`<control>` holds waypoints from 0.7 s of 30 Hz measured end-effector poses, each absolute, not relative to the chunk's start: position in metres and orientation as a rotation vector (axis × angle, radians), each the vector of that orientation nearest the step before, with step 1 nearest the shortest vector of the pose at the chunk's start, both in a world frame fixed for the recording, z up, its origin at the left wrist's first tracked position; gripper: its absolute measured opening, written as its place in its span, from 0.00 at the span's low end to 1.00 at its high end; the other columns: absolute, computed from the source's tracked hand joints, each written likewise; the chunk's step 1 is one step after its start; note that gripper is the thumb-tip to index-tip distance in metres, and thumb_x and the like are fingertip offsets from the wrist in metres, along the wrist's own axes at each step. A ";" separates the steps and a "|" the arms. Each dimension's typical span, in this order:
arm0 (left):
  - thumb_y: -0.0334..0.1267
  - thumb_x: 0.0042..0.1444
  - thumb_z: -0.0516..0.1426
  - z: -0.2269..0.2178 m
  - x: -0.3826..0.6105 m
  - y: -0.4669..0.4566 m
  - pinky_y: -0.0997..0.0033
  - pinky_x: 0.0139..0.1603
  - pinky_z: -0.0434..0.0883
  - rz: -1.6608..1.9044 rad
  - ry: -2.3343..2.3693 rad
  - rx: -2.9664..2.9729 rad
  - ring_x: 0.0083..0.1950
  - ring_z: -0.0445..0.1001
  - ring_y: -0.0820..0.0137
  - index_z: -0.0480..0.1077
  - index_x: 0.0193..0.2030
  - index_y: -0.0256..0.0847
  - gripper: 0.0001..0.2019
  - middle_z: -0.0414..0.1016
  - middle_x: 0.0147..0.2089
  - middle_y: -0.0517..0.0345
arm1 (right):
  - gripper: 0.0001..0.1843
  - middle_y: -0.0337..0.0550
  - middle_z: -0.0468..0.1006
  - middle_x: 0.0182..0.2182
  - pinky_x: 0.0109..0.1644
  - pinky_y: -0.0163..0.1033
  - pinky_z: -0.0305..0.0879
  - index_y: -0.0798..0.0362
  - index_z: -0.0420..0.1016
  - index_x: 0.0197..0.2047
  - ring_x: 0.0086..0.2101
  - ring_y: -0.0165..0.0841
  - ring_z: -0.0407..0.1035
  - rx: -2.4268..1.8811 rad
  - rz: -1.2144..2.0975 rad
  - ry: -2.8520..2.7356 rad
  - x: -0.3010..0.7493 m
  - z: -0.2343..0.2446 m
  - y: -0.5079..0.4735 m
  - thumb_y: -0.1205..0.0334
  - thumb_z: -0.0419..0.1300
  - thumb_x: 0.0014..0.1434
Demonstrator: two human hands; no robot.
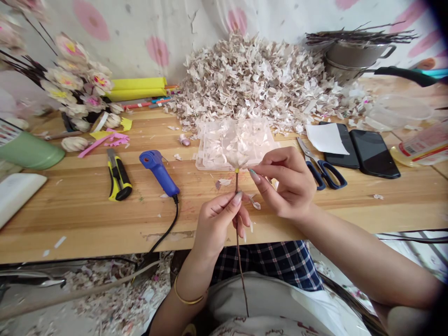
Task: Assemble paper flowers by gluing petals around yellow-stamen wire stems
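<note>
Paper flower (235,156) stands on a thin twig stem (238,233) above the tabletop (80,219), its pale petals bound at a yellow collar, in front of a clear tray (269,140). The left hand (219,221) pinches the stem firmly; the right hand (285,184) curls just beside the bloom, fingertips pinched, though on what I cannot tell. This bloom looks well filled, yet a large petal heap (252,84) and bare twigs (360,36) remain beyond.

Probably a small handmade-flower workshop, going by the heaped petal scraps (255,84), finished artificial flowers (79,81), glue gun (159,172), utility knife (119,175) and scissors (320,168) crowding the wooden table (87,219).
</note>
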State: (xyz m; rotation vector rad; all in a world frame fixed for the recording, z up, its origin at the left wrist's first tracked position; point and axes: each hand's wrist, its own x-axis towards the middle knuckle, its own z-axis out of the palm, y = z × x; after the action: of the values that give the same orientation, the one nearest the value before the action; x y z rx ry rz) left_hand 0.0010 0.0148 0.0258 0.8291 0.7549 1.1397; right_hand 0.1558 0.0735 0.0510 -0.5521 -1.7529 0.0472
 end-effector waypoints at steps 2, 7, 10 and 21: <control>0.43 0.62 0.60 0.026 0.001 0.015 0.82 0.15 0.64 1.137 0.765 0.825 0.15 0.69 0.80 0.78 0.38 0.37 0.11 0.76 0.21 0.62 | 0.11 0.43 0.69 0.33 0.31 0.39 0.68 0.51 0.78 0.40 0.32 0.32 0.69 -0.565 0.045 -1.741 0.156 0.051 0.073 0.75 0.61 0.56; 0.44 0.61 0.60 0.029 0.002 0.015 0.80 0.15 0.62 1.126 0.795 0.833 0.14 0.69 0.78 0.77 0.37 0.36 0.12 0.75 0.20 0.62 | 0.11 0.42 0.70 0.33 0.31 0.40 0.68 0.50 0.78 0.40 0.32 0.32 0.69 -0.601 0.064 -1.776 0.155 0.051 0.074 0.73 0.60 0.58; 0.45 0.60 0.60 0.029 0.002 0.015 0.80 0.15 0.62 1.118 0.805 0.843 0.14 0.69 0.78 0.77 0.36 0.36 0.12 0.75 0.20 0.62 | 0.10 0.42 0.70 0.34 0.31 0.39 0.68 0.52 0.78 0.40 0.33 0.31 0.69 -0.590 0.075 -1.787 0.155 0.051 0.075 0.74 0.60 0.57; 0.44 0.60 0.61 0.027 0.001 0.015 0.80 0.15 0.60 1.155 0.812 0.822 0.14 0.67 0.79 0.77 0.35 0.36 0.13 0.74 0.19 0.62 | 0.12 0.42 0.69 0.34 0.30 0.38 0.68 0.51 0.78 0.43 0.33 0.31 0.69 -0.551 0.026 -1.811 0.158 0.050 0.073 0.74 0.59 0.58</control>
State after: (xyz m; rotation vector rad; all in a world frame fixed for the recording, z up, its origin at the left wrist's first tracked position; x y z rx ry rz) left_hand 0.0007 0.0147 0.0273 0.8215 0.8123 1.1553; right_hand 0.1576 0.0735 0.0500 -0.5508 -1.8112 0.0257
